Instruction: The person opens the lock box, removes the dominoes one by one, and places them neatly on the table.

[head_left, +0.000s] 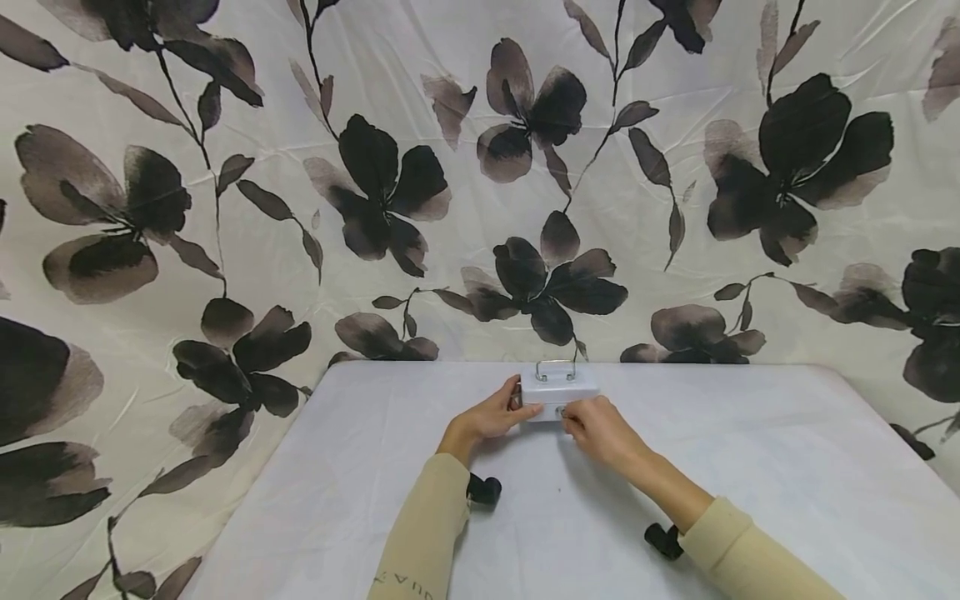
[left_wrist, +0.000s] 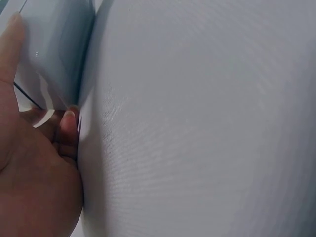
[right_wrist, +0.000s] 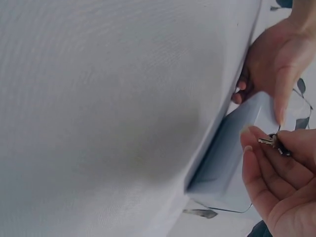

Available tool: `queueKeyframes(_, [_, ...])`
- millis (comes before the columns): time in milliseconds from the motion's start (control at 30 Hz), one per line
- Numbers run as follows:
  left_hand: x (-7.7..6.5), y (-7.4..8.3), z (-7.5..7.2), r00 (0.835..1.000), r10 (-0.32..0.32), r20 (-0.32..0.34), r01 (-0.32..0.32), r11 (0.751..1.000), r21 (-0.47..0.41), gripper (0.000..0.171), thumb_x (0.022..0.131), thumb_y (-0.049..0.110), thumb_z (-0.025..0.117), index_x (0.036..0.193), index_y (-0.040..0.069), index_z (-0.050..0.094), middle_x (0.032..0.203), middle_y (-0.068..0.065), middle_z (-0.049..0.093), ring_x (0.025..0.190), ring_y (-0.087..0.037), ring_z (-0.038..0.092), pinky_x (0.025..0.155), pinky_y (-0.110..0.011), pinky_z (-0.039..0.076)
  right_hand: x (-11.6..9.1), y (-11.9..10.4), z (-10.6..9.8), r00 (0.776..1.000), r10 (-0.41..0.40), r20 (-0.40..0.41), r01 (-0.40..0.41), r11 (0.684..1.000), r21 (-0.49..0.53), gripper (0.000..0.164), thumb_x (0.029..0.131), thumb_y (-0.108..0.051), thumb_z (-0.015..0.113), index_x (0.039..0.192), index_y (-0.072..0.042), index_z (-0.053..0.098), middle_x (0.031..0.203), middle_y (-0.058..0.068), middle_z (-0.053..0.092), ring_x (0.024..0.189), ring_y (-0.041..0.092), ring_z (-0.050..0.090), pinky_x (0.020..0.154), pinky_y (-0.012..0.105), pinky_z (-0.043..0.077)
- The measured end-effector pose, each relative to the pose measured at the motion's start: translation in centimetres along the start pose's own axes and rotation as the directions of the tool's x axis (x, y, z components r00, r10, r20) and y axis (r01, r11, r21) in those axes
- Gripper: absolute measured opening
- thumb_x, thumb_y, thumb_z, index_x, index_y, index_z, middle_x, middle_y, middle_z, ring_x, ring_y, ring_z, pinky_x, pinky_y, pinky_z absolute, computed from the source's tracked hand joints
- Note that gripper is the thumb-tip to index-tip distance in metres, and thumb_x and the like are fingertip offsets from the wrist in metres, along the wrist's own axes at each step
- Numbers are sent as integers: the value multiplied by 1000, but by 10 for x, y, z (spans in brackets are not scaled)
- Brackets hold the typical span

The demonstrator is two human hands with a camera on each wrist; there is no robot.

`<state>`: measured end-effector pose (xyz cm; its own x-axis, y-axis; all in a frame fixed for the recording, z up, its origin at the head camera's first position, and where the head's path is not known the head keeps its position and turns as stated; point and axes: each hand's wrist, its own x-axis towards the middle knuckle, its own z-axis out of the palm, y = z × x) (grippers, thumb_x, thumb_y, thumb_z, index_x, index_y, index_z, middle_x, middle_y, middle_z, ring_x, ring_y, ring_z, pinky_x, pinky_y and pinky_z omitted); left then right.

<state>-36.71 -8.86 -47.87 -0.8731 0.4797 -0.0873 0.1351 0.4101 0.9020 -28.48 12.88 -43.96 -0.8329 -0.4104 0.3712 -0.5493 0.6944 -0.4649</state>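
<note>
A small white metal cash box [head_left: 547,388] with its wire handle [head_left: 556,362] raised sits near the table's far edge. My left hand [head_left: 491,414] grips its left end, thumb along the front face and the other fingers round the side. In the left wrist view, the fingertips [left_wrist: 69,121] are tucked low at the box's corner, close to the tabletop. My right hand [head_left: 603,433] is at the front of the box by the lock. Its thumb and fingers pinch a small key [right_wrist: 266,141], with another dark piece beside it in the right wrist view.
The box stands on a white-covered table [head_left: 360,467]. Behind the table hangs a pale cloth [head_left: 450,50] with dark flowers. Black wrist devices [head_left: 486,490] show below both forearms, near the beige sleeves [head_left: 427,517].
</note>
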Motion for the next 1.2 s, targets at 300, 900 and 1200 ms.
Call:
queueKeyframes(300, [0, 1, -1, 1000, -8, 5, 8, 1000, 7, 84, 99, 40, 68, 161, 8, 21, 157, -13, 38, 139, -24, 36, 121, -46, 21, -1, 3, 0, 1000, 15, 2, -15, 999, 34, 16, 90, 7, 67, 77, -2, 73, 71, 3, 68, 57, 4, 47, 54, 22, 42])
queueKeyframes(900, [-1, -1, 0, 999, -41, -21, 41, 999, 20, 93, 96, 46, 70, 163, 8, 17, 163, -14, 32, 147, -26, 31, 122, -48, 19, -3, 8, 1, 997, 70, 39, -74, 991, 114, 11, 93, 3, 67, 85, 2, 74, 76, 6, 71, 62, 6, 55, 57, 23, 47])
queueKeyframes(1200, [0, -3, 2, 1000, -9, -28, 9, 1000, 13, 87, 98, 43, 69, 162, 9, 22, 157, -12, 40, 137, -24, 39, 120, -46, 23, -5, 10, -7, 993, 75, 89, -87, 987, 136, 11, 95, 0, 66, 99, 5, 75, 82, 7, 73, 69, 7, 59, 62, 25, 50])
